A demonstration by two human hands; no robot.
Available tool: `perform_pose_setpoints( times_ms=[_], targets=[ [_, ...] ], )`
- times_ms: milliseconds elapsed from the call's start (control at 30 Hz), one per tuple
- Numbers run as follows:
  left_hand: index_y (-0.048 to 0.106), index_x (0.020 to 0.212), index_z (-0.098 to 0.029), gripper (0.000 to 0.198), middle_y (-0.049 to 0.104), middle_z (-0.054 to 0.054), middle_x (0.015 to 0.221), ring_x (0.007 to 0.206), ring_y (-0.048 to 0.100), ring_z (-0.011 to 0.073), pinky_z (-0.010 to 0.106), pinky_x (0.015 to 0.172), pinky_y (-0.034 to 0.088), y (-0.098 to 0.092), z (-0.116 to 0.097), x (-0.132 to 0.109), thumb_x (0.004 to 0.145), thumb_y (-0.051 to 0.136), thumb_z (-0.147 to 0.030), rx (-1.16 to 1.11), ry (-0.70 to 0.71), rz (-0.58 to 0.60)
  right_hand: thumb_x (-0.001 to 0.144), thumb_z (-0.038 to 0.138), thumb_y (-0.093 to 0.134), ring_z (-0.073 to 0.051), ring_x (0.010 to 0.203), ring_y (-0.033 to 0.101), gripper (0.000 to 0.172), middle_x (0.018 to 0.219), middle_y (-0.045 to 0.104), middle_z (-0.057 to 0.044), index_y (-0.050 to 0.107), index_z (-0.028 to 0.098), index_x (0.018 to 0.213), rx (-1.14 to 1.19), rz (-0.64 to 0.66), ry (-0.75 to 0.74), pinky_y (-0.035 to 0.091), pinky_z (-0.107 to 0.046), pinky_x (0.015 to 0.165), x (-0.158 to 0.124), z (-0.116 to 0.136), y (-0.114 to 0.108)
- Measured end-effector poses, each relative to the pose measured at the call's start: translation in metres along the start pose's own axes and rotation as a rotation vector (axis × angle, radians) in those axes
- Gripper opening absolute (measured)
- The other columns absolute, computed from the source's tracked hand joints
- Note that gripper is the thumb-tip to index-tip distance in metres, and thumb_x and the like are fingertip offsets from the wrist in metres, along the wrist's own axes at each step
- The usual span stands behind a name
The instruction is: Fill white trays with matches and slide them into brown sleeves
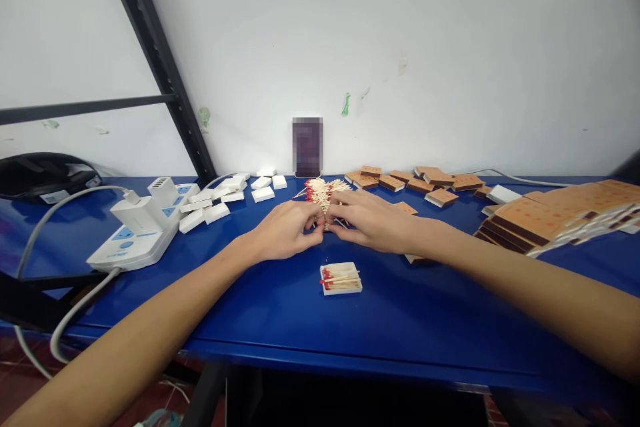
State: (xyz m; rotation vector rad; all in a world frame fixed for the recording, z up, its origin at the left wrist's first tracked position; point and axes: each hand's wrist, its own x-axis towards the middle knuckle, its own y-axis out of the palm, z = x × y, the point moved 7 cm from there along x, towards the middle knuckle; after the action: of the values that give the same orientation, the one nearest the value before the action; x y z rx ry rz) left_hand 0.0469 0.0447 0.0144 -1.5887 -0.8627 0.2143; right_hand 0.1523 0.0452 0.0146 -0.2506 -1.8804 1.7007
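Note:
A pile of red-tipped matches (320, 191) lies toward the back of the blue table. My left hand (291, 229) and my right hand (363, 219) meet at the front of this pile, fingertips nearly touching. Both hands are closed in a pinch. A few match ends show by the fingers of my right hand; what my left fingers hold is hidden. Just in front of the hands sits a white matchbox tray (341, 289), holding many matches with their red heads mostly to the left.
White box trays (217, 213) are scattered at the left, beside a white power strip (145, 247) with cables. Brown matchbox sleeves (437, 176) lie at the right, near a larger stack of flat sleeves (530, 217). A dark phone (307, 147) leans on the wall.

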Motion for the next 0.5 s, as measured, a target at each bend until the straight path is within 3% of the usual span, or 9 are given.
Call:
perform_pose_setpoints(
  times_ms=[67,133,233,333,500],
  targets=[
    [0.053,0.079,-0.017,0.011,0.047,-0.005,0.063,0.056,0.041,0.0090,0.024,0.057,0.033,-0.005,-0.003,-0.001,0.087,0.049,-0.023,-0.109,0.008,-0.014,0.095,0.027,0.047,-0.022,0.089,0.052,0.020,0.100,0.060,-0.011,0.062,0.016,0.098,0.021,0.001,0.009,0.038,-0.034,0.079,-0.004,0.004,-0.008],
    [0.056,0.086,-0.017,0.015,0.046,-0.006,0.062,0.056,0.041,0.0088,0.023,0.058,0.035,-0.006,-0.005,-0.002,0.090,0.052,-0.031,-0.229,0.001,0.052,0.093,0.027,0.048,-0.021,0.084,0.052,0.017,0.092,0.061,-0.009,0.061,0.017,0.090,0.053,0.038,0.038,0.038,-0.034,0.076,-0.009,0.009,-0.016],
    [0.060,0.090,-0.017,0.032,0.048,-0.006,0.061,0.056,0.044,0.0092,0.023,0.056,0.035,0.000,-0.005,-0.006,0.084,0.063,-0.048,-0.344,-0.044,0.284,0.091,0.028,0.052,-0.019,0.078,0.052,0.013,0.085,0.062,-0.005,0.059,0.020,0.085,0.178,0.140,0.082,0.037,-0.032,0.072,-0.019,0.019,-0.022],
    [0.063,0.092,-0.018,0.044,0.049,-0.006,0.061,0.055,0.043,0.0090,0.022,0.052,0.033,0.008,-0.001,-0.013,0.071,0.075,-0.054,-0.399,-0.097,0.488,0.091,0.030,0.053,-0.018,0.078,0.055,0.013,0.086,0.064,-0.004,0.061,0.021,0.085,0.277,0.258,0.096,0.038,-0.030,0.071,-0.026,0.029,-0.019],
    [0.064,0.094,-0.018,0.053,0.050,-0.007,0.064,0.054,0.043,0.0082,0.021,0.051,0.031,0.019,0.005,-0.015,0.060,0.082,-0.054,-0.419,-0.122,0.548,0.095,0.038,0.048,-0.020,0.086,0.056,0.024,0.095,0.064,-0.006,0.063,0.020,0.099,0.265,0.258,0.122,0.039,-0.034,0.077,-0.033,0.031,-0.015]
  ],
)
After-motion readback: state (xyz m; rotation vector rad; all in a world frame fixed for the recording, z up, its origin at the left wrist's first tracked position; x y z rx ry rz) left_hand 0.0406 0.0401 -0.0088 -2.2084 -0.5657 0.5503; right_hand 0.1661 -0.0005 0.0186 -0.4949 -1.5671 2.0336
